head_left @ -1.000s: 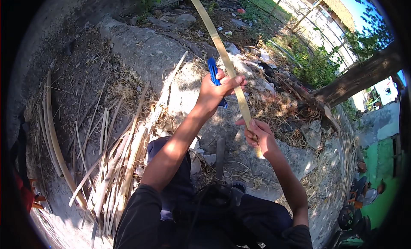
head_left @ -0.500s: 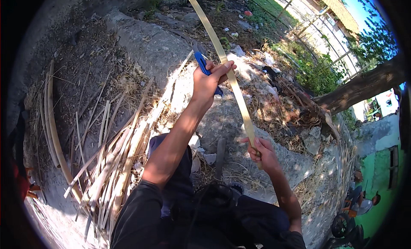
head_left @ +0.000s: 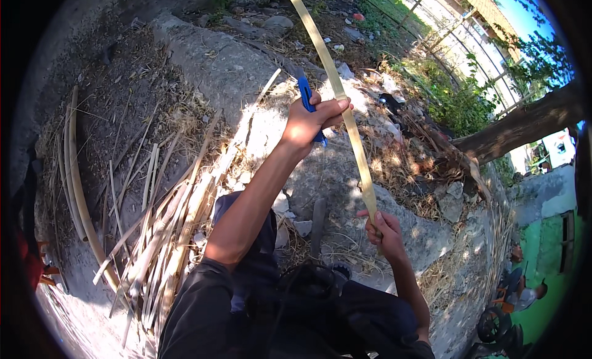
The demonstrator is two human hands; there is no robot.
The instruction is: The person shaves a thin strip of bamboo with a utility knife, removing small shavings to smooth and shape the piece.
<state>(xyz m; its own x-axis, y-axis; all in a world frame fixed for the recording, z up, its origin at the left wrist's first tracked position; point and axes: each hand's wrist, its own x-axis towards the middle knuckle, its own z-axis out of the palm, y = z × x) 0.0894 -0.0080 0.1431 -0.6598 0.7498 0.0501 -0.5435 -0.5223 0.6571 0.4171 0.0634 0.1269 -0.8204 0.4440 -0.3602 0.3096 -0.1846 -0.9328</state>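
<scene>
A long pale bamboo strip (head_left: 345,112) runs from the top of the view down toward my lap. My left hand (head_left: 308,123) is stretched forward and shut on a blue-handled knife (head_left: 305,94), held against the strip, with the thumb lying across the strip. My right hand (head_left: 383,231) grips the strip's lower end, close to my body. The knife's blade is hidden behind my hand and the strip.
A pile of split bamboo strips (head_left: 160,223) lies on the ground to my left. A rough concrete slab (head_left: 222,63) is in front, with dry grass and litter beyond. A dark flat bar (head_left: 317,226) lies near my knees. A tree trunk (head_left: 524,124) leans at right.
My right hand has drawn the strip's lower end down toward my body. My left hand with the knife has stayed at about the same place on the strip.
</scene>
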